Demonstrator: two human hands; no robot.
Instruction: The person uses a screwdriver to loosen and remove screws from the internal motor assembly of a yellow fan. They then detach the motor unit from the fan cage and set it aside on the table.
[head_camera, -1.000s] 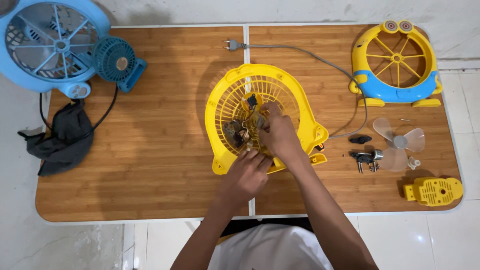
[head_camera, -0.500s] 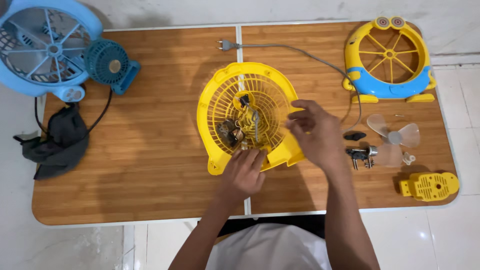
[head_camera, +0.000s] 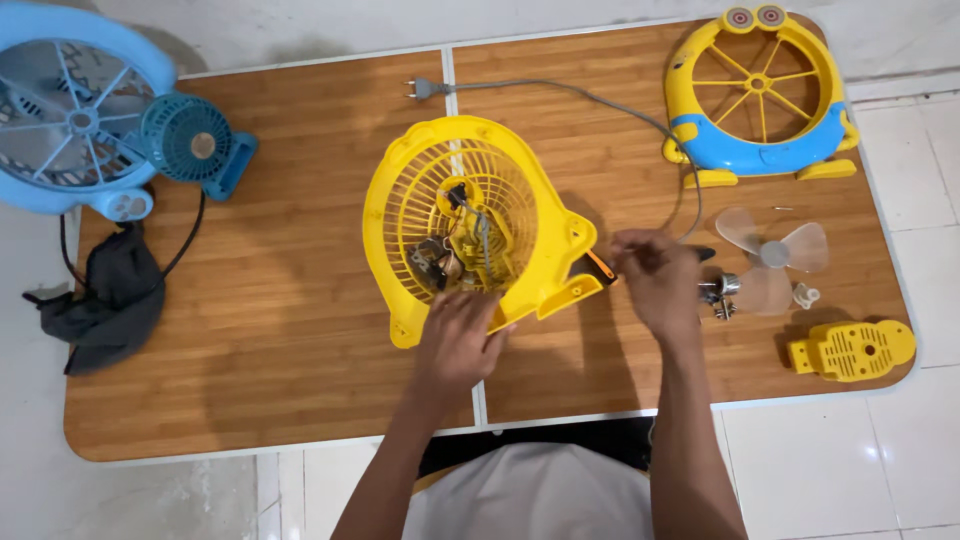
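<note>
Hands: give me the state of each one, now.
Left hand: open, fingers resting on the lower rim of the yellow fan housing.
Right hand: closed on a tool with an orange handle.

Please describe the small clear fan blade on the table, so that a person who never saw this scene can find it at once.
Start at the wooden table and go to its right end, below the yellow and blue front grille. There, just right of the right hand, lies the fan blade. It alone is see-through, with three rounded petals, unlike the solid yellow cover beneath it and the small metal part beside it.
</note>
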